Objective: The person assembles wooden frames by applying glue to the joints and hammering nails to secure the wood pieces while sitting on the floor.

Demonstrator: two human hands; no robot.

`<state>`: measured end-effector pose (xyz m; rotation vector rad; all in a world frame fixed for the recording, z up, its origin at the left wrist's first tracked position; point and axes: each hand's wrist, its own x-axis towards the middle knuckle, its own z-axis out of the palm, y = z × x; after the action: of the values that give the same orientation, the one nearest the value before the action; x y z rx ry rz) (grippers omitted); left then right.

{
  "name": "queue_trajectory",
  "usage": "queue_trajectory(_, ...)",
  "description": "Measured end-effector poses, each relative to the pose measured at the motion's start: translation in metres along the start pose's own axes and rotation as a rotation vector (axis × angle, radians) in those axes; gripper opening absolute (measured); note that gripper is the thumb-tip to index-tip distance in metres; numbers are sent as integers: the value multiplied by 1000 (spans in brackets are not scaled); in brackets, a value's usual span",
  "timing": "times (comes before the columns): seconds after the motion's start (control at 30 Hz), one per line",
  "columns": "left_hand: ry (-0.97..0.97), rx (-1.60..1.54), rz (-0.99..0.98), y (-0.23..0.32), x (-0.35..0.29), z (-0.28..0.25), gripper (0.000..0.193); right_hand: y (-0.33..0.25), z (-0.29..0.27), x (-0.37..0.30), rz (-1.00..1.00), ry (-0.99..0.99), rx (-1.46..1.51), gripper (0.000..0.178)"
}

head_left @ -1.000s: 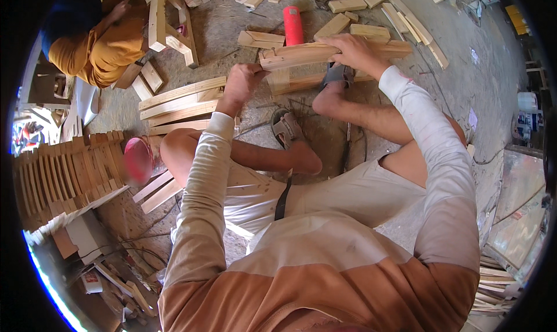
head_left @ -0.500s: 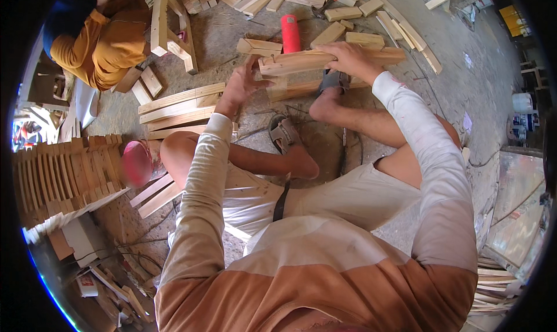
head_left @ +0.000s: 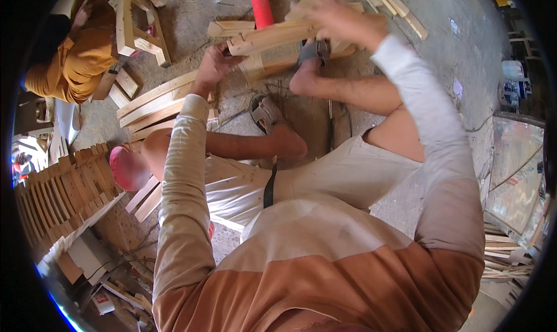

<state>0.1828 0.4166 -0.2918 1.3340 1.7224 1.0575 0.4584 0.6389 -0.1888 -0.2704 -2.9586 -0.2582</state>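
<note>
A pale length of wood [head_left: 272, 38] lies slantwise in front of me, across other timber. My left hand [head_left: 216, 68] grips its left end, the fingers and thumb closed round it. Smeared by motion, my right hand [head_left: 342, 20] is over the right part of the wood; whether its fingers touch it cannot be made out. Another wooden piece [head_left: 278, 65] lies just under and nearer to me, beside my sandalled foot [head_left: 313, 55]. A red cylinder [head_left: 262, 10] stands right behind the wood, and a short block [head_left: 231, 28] lies to its left.
Several wood strips [head_left: 156, 103] lie left of my feet. A tall stack of cut slats [head_left: 64, 187] stands farther left, near a round red object [head_left: 129, 168]. Another person in orange clothing [head_left: 81, 65] sits at the far left by a wooden frame [head_left: 139, 30]. A cable [head_left: 478, 126] runs along the floor at right.
My left hand has gone from open beside the wood to closed on its left end. My right hand has lifted from its grip and moves fast. The view has shifted slightly.
</note>
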Motion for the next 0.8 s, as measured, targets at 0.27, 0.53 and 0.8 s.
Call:
queue_trajectory(0.27,41,35,49,15,-11,0,34,72,-208,-175,506,978,406,24)
queue_trajectory(0.53,67,130,93,20,-15,4,38,-38,104,-328,1450,83,661,26)
queue_trajectory(0.8,46,134,27,35,-18,-1,38,-54,113,-336,1481,4,702,30)
